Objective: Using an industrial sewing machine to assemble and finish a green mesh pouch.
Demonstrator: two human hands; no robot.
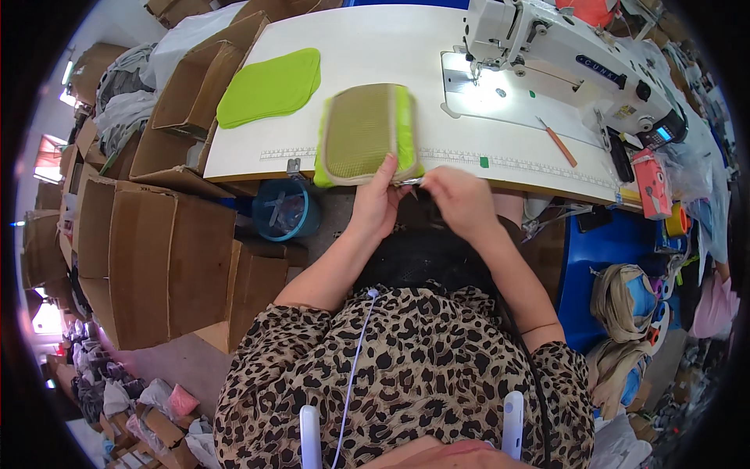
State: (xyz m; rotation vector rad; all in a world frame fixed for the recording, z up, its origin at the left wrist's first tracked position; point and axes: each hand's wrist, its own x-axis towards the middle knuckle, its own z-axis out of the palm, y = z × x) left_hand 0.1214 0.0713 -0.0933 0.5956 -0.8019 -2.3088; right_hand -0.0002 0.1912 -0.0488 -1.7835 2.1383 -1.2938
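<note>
My left hand [380, 205] grips the near edge of a sewn fabric panel [359, 137], thumb on top and fingers underneath. The panel has an olive mesh face, beige binding around it and lime green fabric showing at its sides. It lies partly on the white table, with its near edge over the table's front. Close beside the left hand, my right hand [461, 199] is closed at the panel's near right corner. A small silvery metal piece [409, 182] shows at its fingertips; its kind is not clear. Part of the right fingers is hidden.
A stack of lime green fabric pieces [269, 87] lies at the table's far left. The sewing machine [539, 39] stands lit at the far right, with an orange-handled tool [558, 144] nearer. Cardboard boxes [172, 258] crowd the left; a blue bin [312, 215] sits below the table edge.
</note>
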